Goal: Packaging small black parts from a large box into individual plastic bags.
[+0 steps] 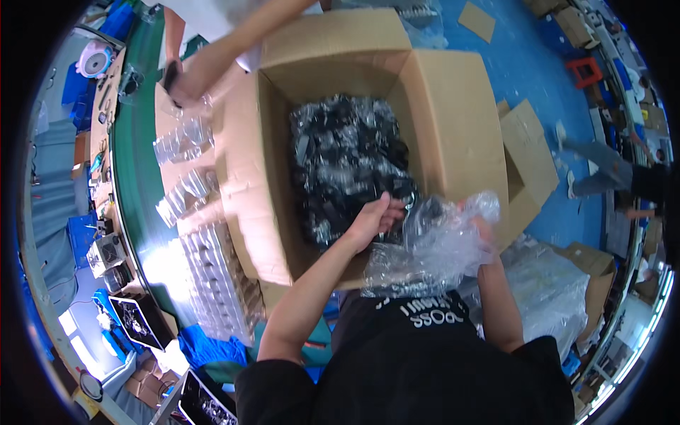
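Two hands: both of the person's own hands work at the near right corner of the box [453,120].
Box: large, brown cardboard, flaps open, filled with black parts [347,163] wrapped in clear plastic.
Left hand [375,216]: reaches over the box's near wall, fingers curled down onto the black parts at the near edge of the pile; whether it has closed round one I cannot tell.
Right hand [482,230]: just outside the box's near right corner, largely hidden by a crumpled clear bag [432,251], which it grips in a closed fist.
Bag: bunched between the two hands, touching the box's near wall and hanging toward the person's chest.
Other person: a hand [185,86] comes in over the box's far left flap, holding something dark; too blurred to name.
Left of box: rows of clear packets [212,276] lie along a green belt [138,198].
Right of box: a smaller open carton [528,166] on the blue floor [524,64].
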Available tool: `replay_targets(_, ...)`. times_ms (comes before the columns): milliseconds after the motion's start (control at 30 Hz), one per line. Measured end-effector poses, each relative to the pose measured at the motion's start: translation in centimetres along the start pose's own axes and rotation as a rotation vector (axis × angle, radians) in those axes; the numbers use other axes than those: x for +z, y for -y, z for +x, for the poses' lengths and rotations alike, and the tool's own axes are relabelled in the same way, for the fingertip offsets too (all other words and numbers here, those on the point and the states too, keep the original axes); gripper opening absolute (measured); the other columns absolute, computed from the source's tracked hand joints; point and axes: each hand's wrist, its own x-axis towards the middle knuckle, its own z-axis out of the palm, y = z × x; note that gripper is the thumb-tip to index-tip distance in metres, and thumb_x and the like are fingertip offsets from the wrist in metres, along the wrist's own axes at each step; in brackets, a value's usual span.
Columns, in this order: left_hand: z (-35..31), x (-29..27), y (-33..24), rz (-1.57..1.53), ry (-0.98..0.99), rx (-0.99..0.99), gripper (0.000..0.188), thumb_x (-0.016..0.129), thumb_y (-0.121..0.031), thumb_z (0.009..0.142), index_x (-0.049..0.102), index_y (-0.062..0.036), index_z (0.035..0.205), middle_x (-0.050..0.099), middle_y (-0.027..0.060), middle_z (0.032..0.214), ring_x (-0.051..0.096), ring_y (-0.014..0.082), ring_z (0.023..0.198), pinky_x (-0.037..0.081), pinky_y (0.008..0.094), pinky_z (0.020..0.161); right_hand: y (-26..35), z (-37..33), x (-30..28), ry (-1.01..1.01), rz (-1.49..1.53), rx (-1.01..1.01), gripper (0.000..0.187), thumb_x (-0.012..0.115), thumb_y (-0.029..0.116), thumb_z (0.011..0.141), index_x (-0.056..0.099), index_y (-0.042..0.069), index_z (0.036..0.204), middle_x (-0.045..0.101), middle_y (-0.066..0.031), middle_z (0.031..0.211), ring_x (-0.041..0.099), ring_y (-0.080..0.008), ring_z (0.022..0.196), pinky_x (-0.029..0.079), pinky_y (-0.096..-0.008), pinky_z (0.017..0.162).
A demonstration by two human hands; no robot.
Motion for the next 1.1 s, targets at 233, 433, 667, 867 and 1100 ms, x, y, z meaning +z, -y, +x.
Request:
replay_targets(233, -0.4, 2.4, -1.2, 0.207, 0.238, 0.161, 0.032, 0.054, -0.026, 0.090, 0.055, -0.0016, 0.111, 0.059, 0.0053, 0.092, 0.050, 0.0084, 0.066, 0.042, 0.0196, 0.060, -0.4, 0.6, 0.0, 0.090, -0.041, 0.043, 0.022, 0.055, 0.003, 0.079, 0.056, 0.007, 0.100, 0.059, -0.0057, 0.085, 0.056, -0.0151, 0.072, 0.047, -0.0272, 0.067)
replay_targets(433, -0.9, 2.5, -1.7, 0.139, 0.329, -0.039, 0.041, 0.054, -0.028, 0.091, 0.047, -0.0013, 0.121, 0.057, 0.0071, 0.098, 0.052, 0.0100, 0.068, 0.043, 0.0202, 0.059, -0.3, 1.8, 0.3, 0.192, 0.030, 0.100, 0.019, 0.056, 0.007, 0.082, 0.055, 0.007, 0.100, 0.058, -0.0053, 0.082, 0.055, -0.0145, 0.068, 0.046, -0.0266, 0.062)
replay_targets(667, 0.0, 1.0, -0.8, -0.143, 0.041, 0.089, 0.049, 0.051, -0.032, 0.092, 0.040, -0.0026, 0.128, 0.057, 0.0087, 0.102, 0.056, 0.0121, 0.074, 0.047, 0.0226, 0.063, -0.6, 3.2, -0.6, 0.280, 0.354, 0.174, 0.026, 0.057, 0.012, 0.081, 0.055, 0.006, 0.106, 0.057, -0.0054, 0.079, 0.052, -0.0157, 0.063, 0.045, -0.0268, 0.058)
replay_targets(867, 2.1, 3.0, -2.3, -0.368, 0.437, 0.090, 0.048, 0.048, -0.035, 0.092, 0.042, -0.0033, 0.127, 0.057, 0.0104, 0.107, 0.058, 0.0142, 0.084, 0.048, 0.0245, 0.071, -0.1, 3.3, -1.1, 0.318, 0.579, 0.219, 0.031, 0.058, 0.015, 0.080, 0.055, 0.005, 0.109, 0.057, -0.0055, 0.077, 0.050, -0.0166, 0.060, 0.044, -0.0270, 0.056)
replay_targets(1100, 0.1, 3.8, -1.7, -0.226, 0.108, 0.300, 0.037, 0.054, -0.020, 0.089, 0.048, -0.0027, 0.121, 0.055, 0.0141, 0.114, 0.057, 0.0188, 0.096, 0.045, 0.0252, 0.083, -0.6, 3.1, 3.6, 0.139, -0.514, -0.190, 0.035, 0.059, 0.010, 0.076, 0.054, 0.006, 0.110, 0.059, -0.0071, 0.083, 0.055, -0.0210, 0.067, 0.046, -0.0301, 0.059)
